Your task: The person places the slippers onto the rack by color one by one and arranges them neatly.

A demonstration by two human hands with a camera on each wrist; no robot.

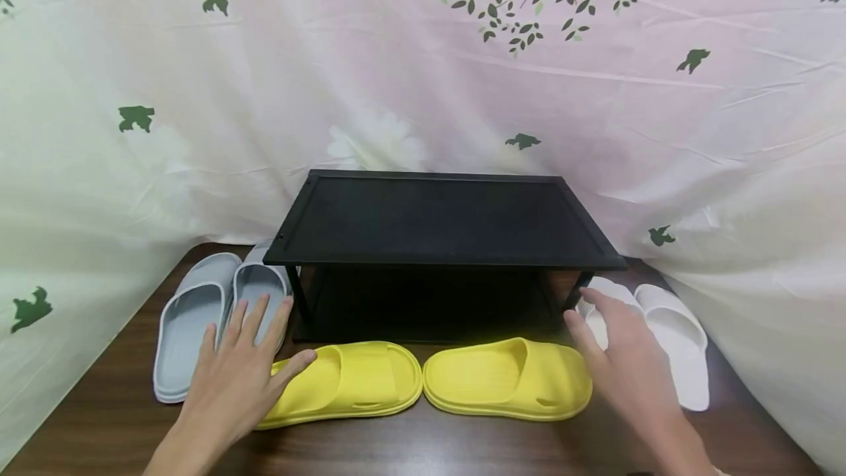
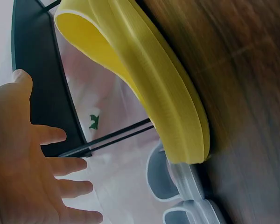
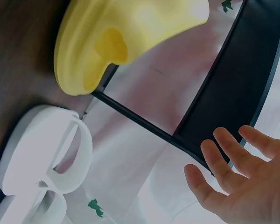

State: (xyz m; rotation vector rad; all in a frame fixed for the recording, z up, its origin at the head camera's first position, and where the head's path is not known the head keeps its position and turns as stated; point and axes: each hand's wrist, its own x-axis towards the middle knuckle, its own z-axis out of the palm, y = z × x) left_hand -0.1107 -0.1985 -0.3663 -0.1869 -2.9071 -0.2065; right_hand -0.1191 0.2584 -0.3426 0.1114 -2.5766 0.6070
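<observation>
At six o'clock from a black rack, yellow slippers lie lined up but unshelved, work apparently just beginning, flanked by a spread left hand and a spread right hand, both unladen; grey slippers sit at eight, white slippers at four.

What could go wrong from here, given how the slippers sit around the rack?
The yellow slippers lie end to end, so if the left hand nudges one, it might shove the other. The right hand appears close to the white slippers and the black rack, so a sideways sweep could bump either.
</observation>
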